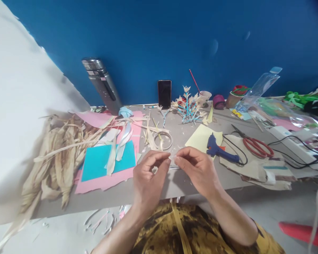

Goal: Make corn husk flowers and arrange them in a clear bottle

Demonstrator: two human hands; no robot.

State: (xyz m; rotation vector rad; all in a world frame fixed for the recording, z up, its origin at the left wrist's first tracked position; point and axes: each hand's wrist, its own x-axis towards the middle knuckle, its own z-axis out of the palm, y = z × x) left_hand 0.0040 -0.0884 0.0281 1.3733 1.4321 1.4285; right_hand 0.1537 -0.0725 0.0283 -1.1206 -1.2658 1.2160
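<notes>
Over the front of the table, my left hand [149, 174] and my right hand [198, 170] face each other, fingertips a small gap apart. Each has thumb and forefinger pinched together; whatever they hold is too small to make out. Just beyond the left fingertips lies a roll of tape [170, 141], with pale dried husk strips [149, 135] beside it. A blue glue gun [222, 151] rests to the right of my right hand, partly over a yellow sheet [198, 137]. Farther back stands a bunch of pale husk flowers [188, 106] on blue-wrapped stems.
Dried husks [57, 155] and a turquoise sheet [95, 158] on pink paper lie left. A steel flask [103, 86] and a phone [164, 92] stand at the blue wall. Red-handled scissors [257, 146], a power strip [288, 143] with cables and a plastic bottle [261, 86] are right.
</notes>
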